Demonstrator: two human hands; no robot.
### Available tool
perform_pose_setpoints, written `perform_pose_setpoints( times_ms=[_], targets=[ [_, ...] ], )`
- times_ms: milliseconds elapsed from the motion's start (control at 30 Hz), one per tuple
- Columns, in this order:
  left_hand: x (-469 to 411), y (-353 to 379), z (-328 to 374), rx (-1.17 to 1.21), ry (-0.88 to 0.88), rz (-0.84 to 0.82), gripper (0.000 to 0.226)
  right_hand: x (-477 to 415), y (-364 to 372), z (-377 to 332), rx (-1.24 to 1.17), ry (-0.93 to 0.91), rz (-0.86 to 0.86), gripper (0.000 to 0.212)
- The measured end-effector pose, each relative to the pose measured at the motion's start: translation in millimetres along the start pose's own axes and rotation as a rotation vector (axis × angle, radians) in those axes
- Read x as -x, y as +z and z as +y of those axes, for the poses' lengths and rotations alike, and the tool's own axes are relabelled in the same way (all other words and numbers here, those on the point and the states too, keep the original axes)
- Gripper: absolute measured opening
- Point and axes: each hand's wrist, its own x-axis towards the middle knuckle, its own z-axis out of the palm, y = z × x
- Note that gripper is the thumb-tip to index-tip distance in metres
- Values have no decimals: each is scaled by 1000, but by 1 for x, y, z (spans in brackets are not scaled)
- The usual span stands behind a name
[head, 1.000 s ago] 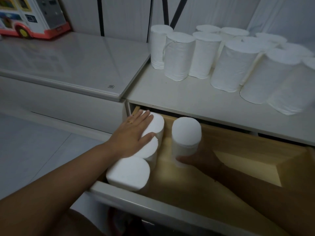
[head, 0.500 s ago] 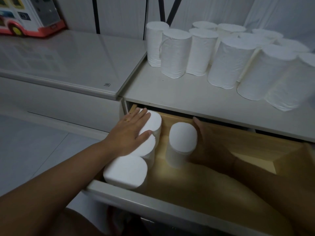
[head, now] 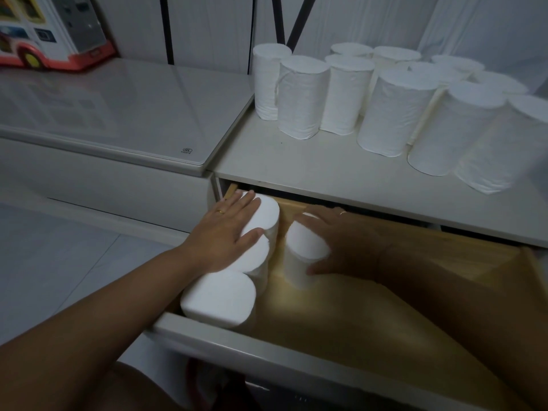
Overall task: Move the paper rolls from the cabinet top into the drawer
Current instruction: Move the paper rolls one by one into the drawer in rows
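1. The drawer [head: 415,295] is pulled out, wooden inside, and three paper rolls stand upright in a row along its left side, touching each other, with the nearest roll [head: 218,301] right against the drawer front.
2. The left hand [head: 228,232] lies flat on top of the two farther rolls in that row, fingers [head: 249,200] stretched out straight, not gripping anything, just resting there.
3. The right hand [head: 350,241] is wrapped around a fourth roll [head: 305,247] standing just beside the row with a small gap, fingers curled over its top and thumb low on its side, so it's got hold of it.
4. The rest of the rolls, a bunch of them [head: 394,105], stand upright, packed close on the cabinet top [head: 311,170] above the drawer.
5. A toy bus [head: 50,34] sits on the lower bench [head: 124,108] off to the left.
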Motion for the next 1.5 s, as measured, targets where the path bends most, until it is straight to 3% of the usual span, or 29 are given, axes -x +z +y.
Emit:
perform_pose_setpoints(
  times_ms=[200, 700, 967, 1167, 1367, 1500],
  targets=[
    [0, 2, -1, -13, 15, 2, 62, -2, 23, -14, -76, 270, 158, 96],
    [0, 4, -3, -44, 40, 3, 60, -5, 40, -24, -38, 400, 330, 80],
    [1, 2, -1, -47, 57, 42, 59, -3, 34, -22, 32, 390, 352, 76],
    [1, -9, 12, -50, 160, 160, 56, 5, 25, -17, 67, 253, 421, 62],
    [-27, -18, 22, -74, 104, 172, 61, 7, 16, -18, 51, 240, 323, 58],
    [-49, -11, 29, -82, 45, 165, 62, 3, -6, -19, -32, 183, 460, 53]
  ],
)
